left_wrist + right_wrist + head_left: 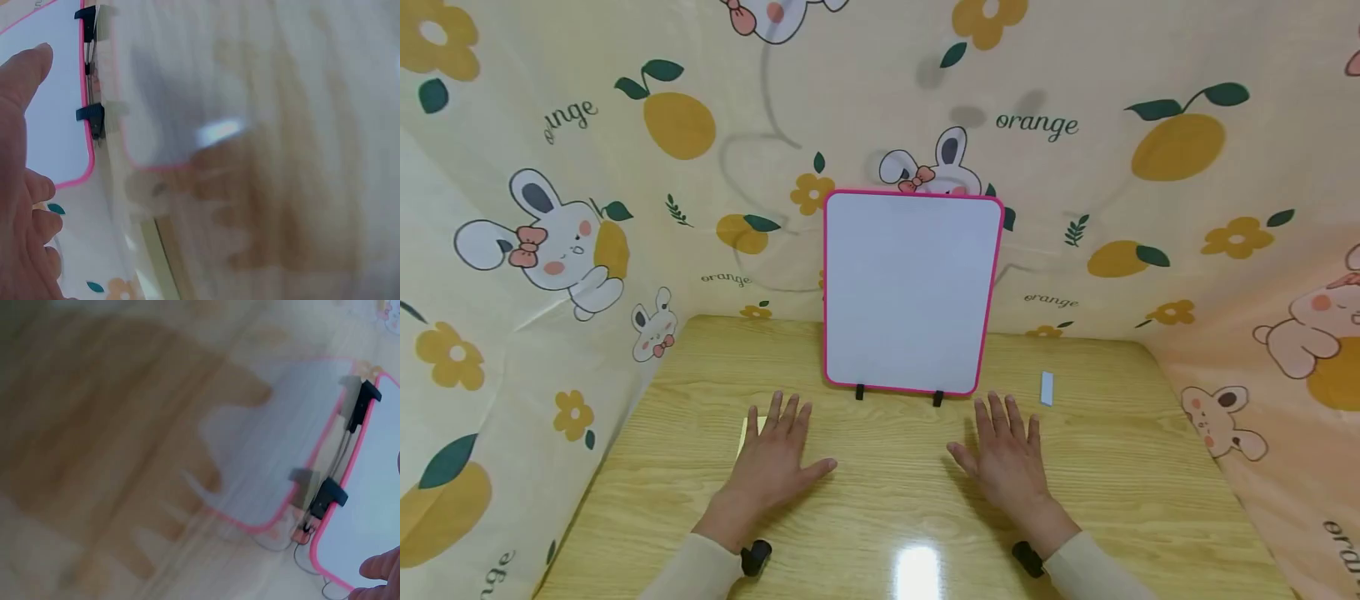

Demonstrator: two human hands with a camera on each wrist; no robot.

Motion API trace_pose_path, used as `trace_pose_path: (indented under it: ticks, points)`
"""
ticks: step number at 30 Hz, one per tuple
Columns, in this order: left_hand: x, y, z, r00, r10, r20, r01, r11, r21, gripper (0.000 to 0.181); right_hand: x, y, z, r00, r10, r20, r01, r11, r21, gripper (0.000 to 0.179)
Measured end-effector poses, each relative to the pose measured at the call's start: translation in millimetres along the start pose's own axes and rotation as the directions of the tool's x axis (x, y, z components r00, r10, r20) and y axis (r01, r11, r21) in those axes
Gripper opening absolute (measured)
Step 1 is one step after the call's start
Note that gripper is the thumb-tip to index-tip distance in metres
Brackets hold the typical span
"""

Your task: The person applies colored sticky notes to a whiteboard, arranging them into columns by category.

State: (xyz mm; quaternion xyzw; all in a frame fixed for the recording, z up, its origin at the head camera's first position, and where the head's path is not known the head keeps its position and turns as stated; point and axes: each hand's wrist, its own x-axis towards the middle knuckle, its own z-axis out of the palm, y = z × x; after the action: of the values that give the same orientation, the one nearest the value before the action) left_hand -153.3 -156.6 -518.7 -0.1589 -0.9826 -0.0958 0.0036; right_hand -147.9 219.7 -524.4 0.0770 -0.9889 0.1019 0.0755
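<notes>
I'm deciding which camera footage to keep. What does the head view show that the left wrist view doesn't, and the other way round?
Only the head view: the right hand, the small pale block on the tabletop, and the whole outline of the whiteboard.
Only the left wrist view: thin metal rods between the black clips, and a clear pink-edged reflection in the tabletop.
Both: the left hand, whiteboard, black clips, tabletop and patterned cloth.

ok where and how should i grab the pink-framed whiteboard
The whiteboard is probably best held by its pink side edges at mid-height, left hand coming from the left, right hand from the right: it stands up with both sides free, while black clips sit at its bottom edge.
</notes>
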Motion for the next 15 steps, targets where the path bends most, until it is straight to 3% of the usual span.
trace_pose_path:
  ticks: [8, 15]
  points:
    - [-24.6, -27.2, -1.3, 0.998, -0.058, -0.023, 0.057, 0.998, -0.04, 0.096, 0.3, -18.9, 7.9, 0.997, -0.075, -0.019, 0.076, 0.997, 0.028, 0.081]
    - [-41.3, -45.2, -0.1, 0.997, -0.062, -0.036, 0.059, 0.996, -0.068, 0.092, -1.8, -38.7, 11.6, 0.991, -0.13, 0.042, 0.127, 0.99, 0.06, 0.075]
